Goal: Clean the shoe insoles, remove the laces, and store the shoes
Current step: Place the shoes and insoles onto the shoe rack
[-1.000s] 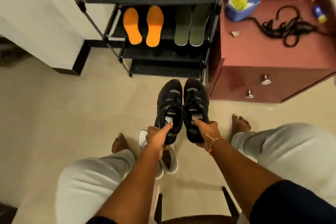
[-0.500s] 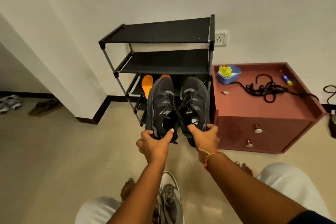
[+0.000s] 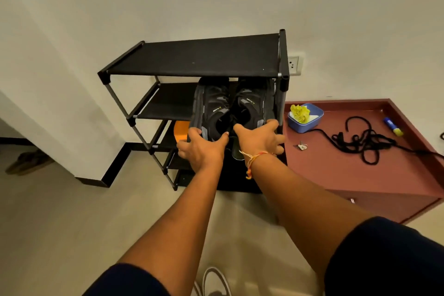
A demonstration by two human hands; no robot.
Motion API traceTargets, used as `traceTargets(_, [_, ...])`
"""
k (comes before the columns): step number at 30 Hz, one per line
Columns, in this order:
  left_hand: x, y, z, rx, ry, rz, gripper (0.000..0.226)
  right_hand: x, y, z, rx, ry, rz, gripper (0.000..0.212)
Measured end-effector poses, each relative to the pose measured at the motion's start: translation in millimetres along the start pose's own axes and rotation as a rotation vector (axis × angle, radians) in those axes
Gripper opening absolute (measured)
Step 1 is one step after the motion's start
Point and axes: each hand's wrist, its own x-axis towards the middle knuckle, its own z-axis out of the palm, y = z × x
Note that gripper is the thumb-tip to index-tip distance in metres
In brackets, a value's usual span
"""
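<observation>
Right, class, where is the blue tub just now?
In the head view the blue tub sits right of centre on the back left corner of the red cabinet, beside the black shoe rack, with black laces to its right.

Shoes (image 3: 213,108) part-hidden under shelf (image 3: 192,57) (toes), white sneaker (image 3: 216,281) cropped

tiny illegible logos on shoes (image 3: 211,108)

Two black shoes (image 3: 212,108), one orange insole (image 3: 180,131), one rack (image 3: 204,57)
</observation>
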Motion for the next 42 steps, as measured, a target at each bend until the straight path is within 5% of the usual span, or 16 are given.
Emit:
traceTargets(17, [78,51,35,0.219,0.013,0.171,0.07,65,-44,38,-0.117,0.185,-0.099,0.085])
traceTargets(30, [76,30,33,0.242,-0.143,0.359,0.064,67,-5,40,-0.161,0.262,-0.313,0.082])
traceTargets(42, [68,20,17,0.181,-0.275,0.334,0.075,49,18,25,-0.238,0.269,-0.4,0.082])
